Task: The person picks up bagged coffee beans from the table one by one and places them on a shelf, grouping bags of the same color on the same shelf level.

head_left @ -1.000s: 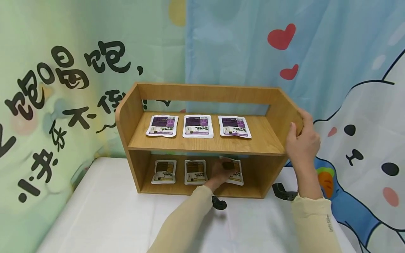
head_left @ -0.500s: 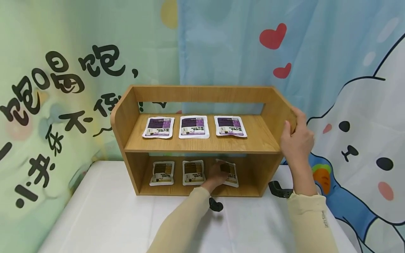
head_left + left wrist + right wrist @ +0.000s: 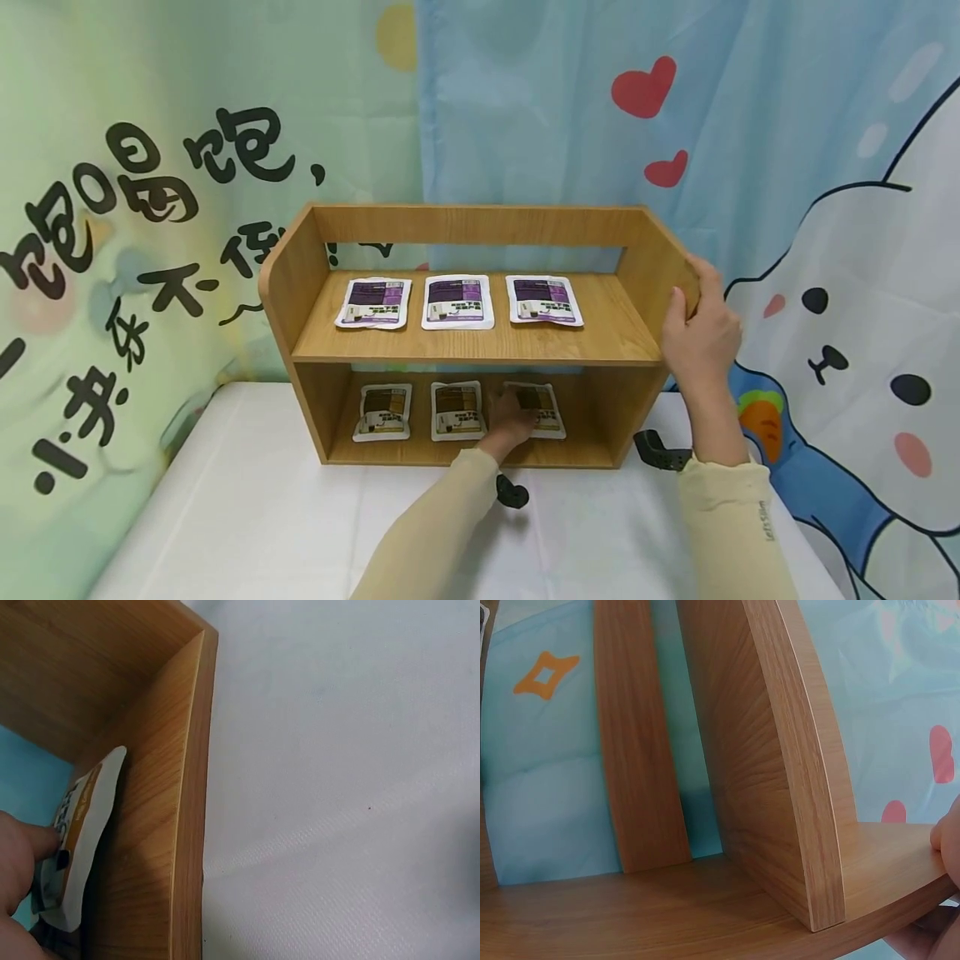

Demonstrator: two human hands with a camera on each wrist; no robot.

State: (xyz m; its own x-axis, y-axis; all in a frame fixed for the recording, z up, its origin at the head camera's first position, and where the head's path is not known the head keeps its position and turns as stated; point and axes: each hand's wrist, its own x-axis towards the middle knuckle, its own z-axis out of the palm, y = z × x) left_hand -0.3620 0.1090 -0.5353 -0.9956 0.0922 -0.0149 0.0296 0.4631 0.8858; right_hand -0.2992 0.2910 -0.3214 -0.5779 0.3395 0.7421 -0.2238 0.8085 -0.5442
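My left hand [image 3: 512,419] reaches into the lower level of a small wooden shelf [image 3: 480,361] and holds the left edge of a white-edged pouch [image 3: 546,412] with a brown and gold label. In the left wrist view a finger [image 3: 43,841] lies on the face of this pouch [image 3: 84,832], which leans back just inside the bottom board; the far fingers are hidden. Up at the shelf's right side panel [image 3: 660,287], my right hand [image 3: 702,333] grips the front edge, thumb on the near side. Two matching pouches, a middle one [image 3: 458,411] and a left one [image 3: 383,412], stand alongside.
On the upper board lie three pouches with purple labels, a left one [image 3: 373,303], a middle one [image 3: 457,302] and a right one [image 3: 543,300]. A white-covered table [image 3: 300,525] carries the shelf. Printed curtains [image 3: 517,108] hang close behind it.
The right-hand brown pouch was tilted and now stands straighter, its top having shifted left under my left hand. My right hand keeps its grip on the side panel. The head view has turned slightly right.
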